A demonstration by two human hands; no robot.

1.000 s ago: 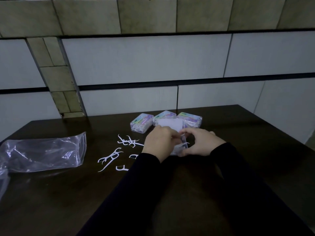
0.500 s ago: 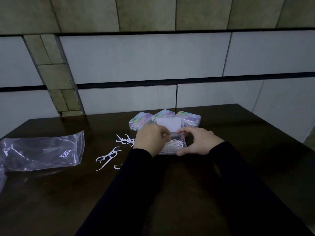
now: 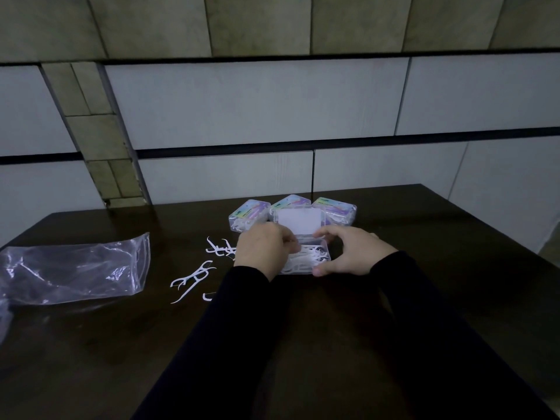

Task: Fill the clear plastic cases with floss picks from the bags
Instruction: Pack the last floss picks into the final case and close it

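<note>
Three filled clear plastic cases [image 3: 333, 212] stand by the dark wooden table's [image 3: 91, 344] far edge, out of my way. I steady the open clear plastic case [image 3: 306, 257] mid-table so white floss picks [image 3: 312, 256] stay inside: right hand [image 3: 353, 253] curls around its right end, left hand [image 3: 262, 250] curls over its left side; whether it pinches picks, I cannot tell.

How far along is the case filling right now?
Done: three closed cases sit at the back, picks visible inside. In hand: the left hand and right hand work at an open case holding picks. Left: loose picks on the table; the bag looks nearly empty.
</note>
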